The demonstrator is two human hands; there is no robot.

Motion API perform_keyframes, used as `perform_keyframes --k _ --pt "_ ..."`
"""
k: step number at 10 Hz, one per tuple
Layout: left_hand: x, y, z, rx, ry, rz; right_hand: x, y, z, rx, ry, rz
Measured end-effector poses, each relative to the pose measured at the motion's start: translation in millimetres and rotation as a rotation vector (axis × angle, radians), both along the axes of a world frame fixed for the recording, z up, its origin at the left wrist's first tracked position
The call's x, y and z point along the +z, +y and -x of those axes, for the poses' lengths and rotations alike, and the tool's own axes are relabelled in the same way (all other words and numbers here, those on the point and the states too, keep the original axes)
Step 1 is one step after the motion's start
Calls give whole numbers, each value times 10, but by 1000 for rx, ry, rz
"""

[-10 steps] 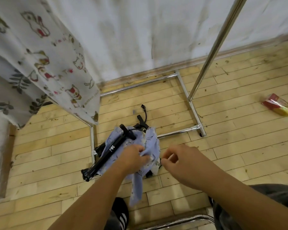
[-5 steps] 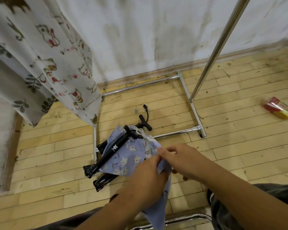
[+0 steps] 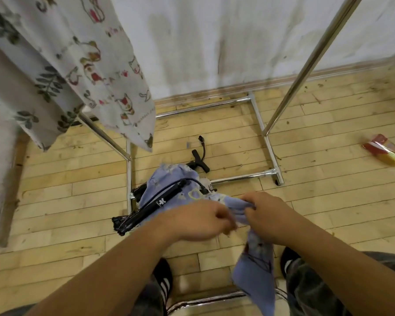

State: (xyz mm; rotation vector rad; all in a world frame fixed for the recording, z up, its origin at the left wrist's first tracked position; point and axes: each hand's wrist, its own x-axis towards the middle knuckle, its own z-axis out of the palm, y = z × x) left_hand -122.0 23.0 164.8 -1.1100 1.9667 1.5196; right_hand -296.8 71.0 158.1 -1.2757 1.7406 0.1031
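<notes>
- Both hands had come level since half a second before: the left hand [image 3: 201,221] had slid out from in front of the cloth, and now sat on the near side of the black stand [image 3: 155,204], knuckle to knuckle with the right hand [image 3: 267,213].
- Left hand: fingers curled in, pinching the bunched edge of the blue garment [image 3: 253,272]. It was blurred, so the exact hold was hard to read.
- Right hand: fingers and thumb closed on the same bunch, just right of the left hand.
- And here was the catch! The garment's far end lay on the floor beneath the black stand, while its near end hung loose below the right hand.
- So its long axis ran from the stand diagonally back towards the person, drawn up between stand and hands.
- The left hand was the one nearer the stand, and the trapped end lay ahead and to its left.
- My read: freeing the cloth meant pulling away from the stand along that line, or lifting the stand off first.
</notes>
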Motion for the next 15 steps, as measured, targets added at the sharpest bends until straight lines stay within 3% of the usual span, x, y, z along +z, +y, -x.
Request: perform_keyframes --k 2,6,9,10,11,13,15 --pt "-796 -248 -550 445 -245 79 73 19 11 25 -19 90" --pt "-1024 -200 -600 746 -204 -83 145 37 -29 4 -280 168" --pt "-1281 -154 -758 346 -254 79 216 26 -78 -73 -394 284" --pt "-1109 -133 -675 248 -228 173 252 32 -93 -90 -420 311" --pt "-958 -64 -577 409 -188 185 293 36 -107 -85 -440 341" --pt "-1057 -34 -465 144 -249 306 382 29 -97 -114 -519 381" --pt "-1139 -79 -563 276 -217 387 397 -16 -41 -291 -463 396"
